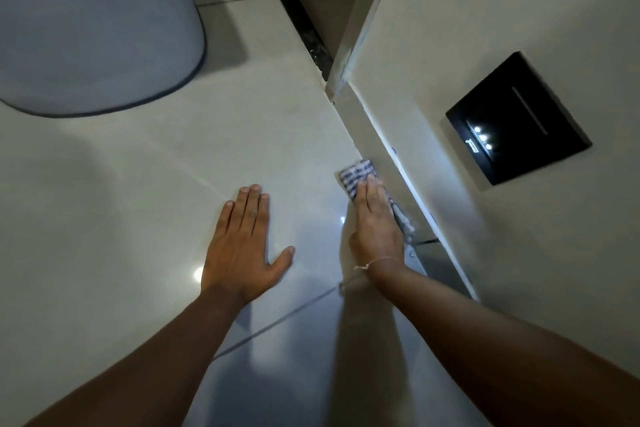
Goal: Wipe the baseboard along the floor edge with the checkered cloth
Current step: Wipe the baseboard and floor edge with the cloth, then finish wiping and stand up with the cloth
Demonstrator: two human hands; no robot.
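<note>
Wiping stroke in hand. Right hand, fingers straight, presses the cloth against the foot of the baseboard, at the floor joint. Left hand lies open, palm down on the floor, well out from the baseboard, probably bracing. Black panel sits above the baseboard. Next, likely: slide the cloth along the baseboard, keeping pressure into the joint.

Glossy pale tile floor, crossed diagonally by a thin dark grout line; small bright light reflections on the tiles. Plain off-white wall at right, carrying a black rectangular panel with three lit white dots. Rounded grey container on the floor at upper left, casting a soft shadow. Dark speckled strip and white vertical trim at top centre. Dim lighting overall.
</note>
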